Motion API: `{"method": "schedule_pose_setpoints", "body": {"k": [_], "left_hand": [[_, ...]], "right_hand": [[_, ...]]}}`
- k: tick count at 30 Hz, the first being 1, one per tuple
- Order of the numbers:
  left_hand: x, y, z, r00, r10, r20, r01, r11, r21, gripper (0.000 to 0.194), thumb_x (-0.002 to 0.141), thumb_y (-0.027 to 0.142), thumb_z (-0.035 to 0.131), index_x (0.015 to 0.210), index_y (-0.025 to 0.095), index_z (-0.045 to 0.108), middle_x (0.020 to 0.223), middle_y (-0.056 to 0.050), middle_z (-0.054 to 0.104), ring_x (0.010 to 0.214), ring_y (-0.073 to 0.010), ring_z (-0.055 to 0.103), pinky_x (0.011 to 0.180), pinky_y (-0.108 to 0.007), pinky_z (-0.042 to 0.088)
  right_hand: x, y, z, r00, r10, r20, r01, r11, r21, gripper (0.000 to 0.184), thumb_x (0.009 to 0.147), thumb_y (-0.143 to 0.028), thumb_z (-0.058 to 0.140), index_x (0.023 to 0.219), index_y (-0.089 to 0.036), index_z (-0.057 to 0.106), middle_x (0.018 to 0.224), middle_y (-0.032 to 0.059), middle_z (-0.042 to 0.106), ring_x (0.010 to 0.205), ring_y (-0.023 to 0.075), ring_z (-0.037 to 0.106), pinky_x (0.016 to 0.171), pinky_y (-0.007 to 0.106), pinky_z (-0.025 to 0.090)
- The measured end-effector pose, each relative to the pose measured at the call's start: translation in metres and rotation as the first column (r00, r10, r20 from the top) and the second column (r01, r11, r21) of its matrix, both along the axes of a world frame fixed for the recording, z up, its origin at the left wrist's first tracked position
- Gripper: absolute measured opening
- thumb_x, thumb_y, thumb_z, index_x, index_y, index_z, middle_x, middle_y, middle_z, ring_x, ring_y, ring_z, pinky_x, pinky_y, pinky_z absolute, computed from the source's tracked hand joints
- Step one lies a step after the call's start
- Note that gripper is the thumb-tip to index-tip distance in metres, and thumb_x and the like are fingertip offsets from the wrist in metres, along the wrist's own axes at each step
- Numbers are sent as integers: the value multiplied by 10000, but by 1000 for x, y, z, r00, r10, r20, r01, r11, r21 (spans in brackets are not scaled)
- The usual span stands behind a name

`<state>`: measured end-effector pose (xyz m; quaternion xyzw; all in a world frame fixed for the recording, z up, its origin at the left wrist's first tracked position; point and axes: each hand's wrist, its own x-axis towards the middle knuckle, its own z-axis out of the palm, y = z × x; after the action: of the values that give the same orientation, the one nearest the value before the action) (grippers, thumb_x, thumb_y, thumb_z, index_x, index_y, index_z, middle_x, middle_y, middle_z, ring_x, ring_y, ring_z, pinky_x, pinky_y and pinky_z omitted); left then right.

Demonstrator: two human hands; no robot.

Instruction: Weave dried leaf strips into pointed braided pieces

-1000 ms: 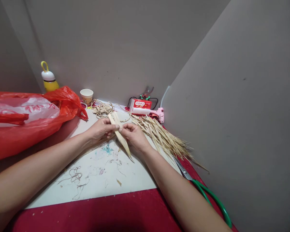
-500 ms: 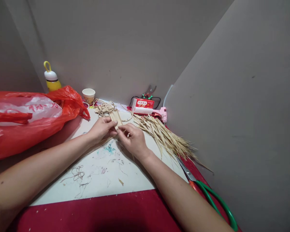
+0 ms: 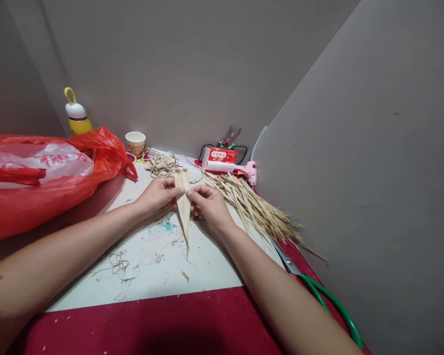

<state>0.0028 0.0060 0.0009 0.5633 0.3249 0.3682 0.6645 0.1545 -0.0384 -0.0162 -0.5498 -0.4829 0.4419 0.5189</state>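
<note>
A pale, dry corn husk [image 3: 183, 209] is held up between my two hands, broad at its top and narrowing to a thin point below. My left hand [image 3: 161, 196] pinches its left edge, thumb lying on the front face. On the opposite edge, my right hand [image 3: 209, 204] grips it between thumb and fingers. Some fingertips are hidden behind the husk. Just beyond my hands lies a loose bundle of beige cord [image 3: 161, 164]. To the right of my right hand rests a heap of dry, straw-coloured strips [image 3: 259, 207].
Green-handled scissors [image 3: 333, 301] lie at the right edge of the white board [image 3: 148, 281]. A red plastic bag [image 3: 59, 212] fills the left side. Behind stand a yellow bottle [image 3: 78, 123], a paper cup [image 3: 135, 142], a red box [image 3: 222, 156] and a pink glue gun [image 3: 249, 172].
The husk has turned so that its broad face and pointed lower end now show. My right hand has shifted slightly up and right along its edge; my left hand keeps its grip.
</note>
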Motion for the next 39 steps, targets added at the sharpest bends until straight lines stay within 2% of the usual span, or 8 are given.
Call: {"method": "schedule_pose_setpoints", "body": {"k": [4, 12, 21, 28, 33, 39], "left_hand": [[-1, 0, -1, 999, -46, 22, 46, 998, -35, 144, 639, 174, 707, 755, 102, 661, 685, -42, 686, 591, -140, 623, 573, -243, 453], [-1, -1, -1, 999, -41, -18, 42, 999, 33, 84, 666, 134, 681, 741, 95, 682, 611, -5, 650, 492, -79, 522, 492, -203, 384], [1, 0, -4, 999, -35, -22, 36, 998, 59, 82, 635, 142, 692, 705, 100, 684, 627, -4, 656, 533, -100, 553, 527, -216, 425], [0, 2, -8, 997, -31, -68, 39, 992, 120, 150, 647, 189, 696, 764, 96, 706, 718, -25, 691, 605, -126, 590, 573, -231, 459], [0, 4, -12, 994, -22, -108, 45, 974, 220, 153, 660, 211, 685, 763, 99, 700, 743, -28, 694, 649, -137, 602, 614, -236, 467], [0, 5, -11, 989, -17, -145, 52, 969, 242, 136, 672, 212, 663, 761, 114, 693, 725, -11, 667, 635, -123, 568, 574, -214, 429]], "right_hand": [[1, -1, 3, 1000, 23, 7, -23, 999, -36, 217, 691, -383, 676, 699, -171, 632, 454, -25, 568, 351, 74, 427, 364, 196, 335], [-1, -4, 9, 996, 28, 90, -26, 999, -21, 219, 671, -379, 685, 647, -179, 599, 448, -24, 555, 358, 81, 430, 358, 202, 331], [2, -2, 3, 990, 26, 142, -29, 999, 21, 216, 688, -379, 673, 644, -185, 590, 466, -21, 562, 384, 85, 445, 373, 204, 339], [1, -3, 2, 985, 45, 166, -43, 999, -17, 200, 685, -369, 664, 661, -187, 584, 480, -21, 564, 392, 100, 486, 398, 215, 373], [1, -1, -1, 970, 36, 240, -51, 997, 56, 180, 701, -348, 626, 632, -199, 553, 488, -27, 545, 422, 108, 487, 433, 229, 381], [1, 1, -6, 923, -23, 384, -43, 986, 163, 133, 716, -278, 573, 610, -199, 554, 512, -22, 548, 479, 112, 478, 477, 227, 362]]}}
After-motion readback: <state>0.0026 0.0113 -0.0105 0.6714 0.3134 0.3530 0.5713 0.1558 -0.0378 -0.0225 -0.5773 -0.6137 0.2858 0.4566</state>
